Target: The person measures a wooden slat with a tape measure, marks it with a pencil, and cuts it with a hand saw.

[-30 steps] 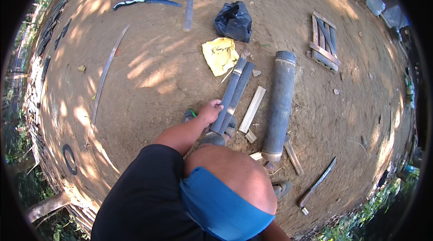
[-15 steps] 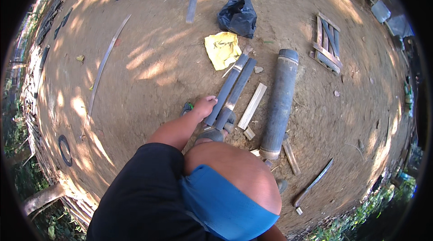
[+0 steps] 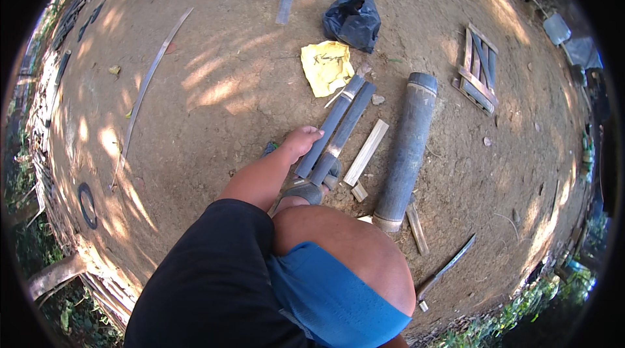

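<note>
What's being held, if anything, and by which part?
Left hand touches the left dark bamboo strip at its left edge, around mid-length; a firm grip cannot be told. Right hand not in view.

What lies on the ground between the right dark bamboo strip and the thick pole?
The head view shows a pale flat strip, a small pale block and a stone between the dark strip and the pole.

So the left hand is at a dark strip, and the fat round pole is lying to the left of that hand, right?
Not quite: the fat round pole lies to the right of the left hand, as the head view shows. The hand is indeed at a dark strip.
</note>
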Available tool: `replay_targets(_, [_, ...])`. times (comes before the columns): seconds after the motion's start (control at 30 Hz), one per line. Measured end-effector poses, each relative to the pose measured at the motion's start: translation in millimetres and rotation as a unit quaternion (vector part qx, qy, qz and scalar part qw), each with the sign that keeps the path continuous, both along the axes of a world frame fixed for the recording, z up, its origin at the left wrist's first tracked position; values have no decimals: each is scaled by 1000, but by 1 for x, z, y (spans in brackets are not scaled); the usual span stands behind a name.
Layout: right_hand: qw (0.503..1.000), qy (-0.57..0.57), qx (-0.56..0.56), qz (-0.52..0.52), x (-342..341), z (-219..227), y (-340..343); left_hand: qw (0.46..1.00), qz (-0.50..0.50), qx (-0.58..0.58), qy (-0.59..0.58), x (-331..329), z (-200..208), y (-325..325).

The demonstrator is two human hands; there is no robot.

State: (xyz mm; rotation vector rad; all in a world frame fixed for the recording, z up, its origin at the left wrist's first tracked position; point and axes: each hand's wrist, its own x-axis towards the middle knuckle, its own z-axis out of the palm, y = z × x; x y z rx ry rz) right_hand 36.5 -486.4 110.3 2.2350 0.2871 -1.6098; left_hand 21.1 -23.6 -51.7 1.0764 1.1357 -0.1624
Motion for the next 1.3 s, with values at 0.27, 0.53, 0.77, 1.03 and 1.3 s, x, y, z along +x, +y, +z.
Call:
replay_targets(0.27, [1000,-1,3,-1,-2,-1,-2,1000,5,14,9,-4,3,-5])
replay_targets(0.53, [1000,-3,6,-4,-3,2,-4,1000,3,2,-7,-9,-4,-3])
replay_targets(0.77, [1000,-3,10,-3,-4,2,-6,1000,19,0,-13,-8,-3,-3])
replay_targets(1.03, [1000,-2,18,-2,-4,1,-7,999,23,-41,-20,-11,-1,6])
replay_targets(1.3, [1000,1,23,0,-6,-1,-10,998,56,-10,-11,-20,25,64])
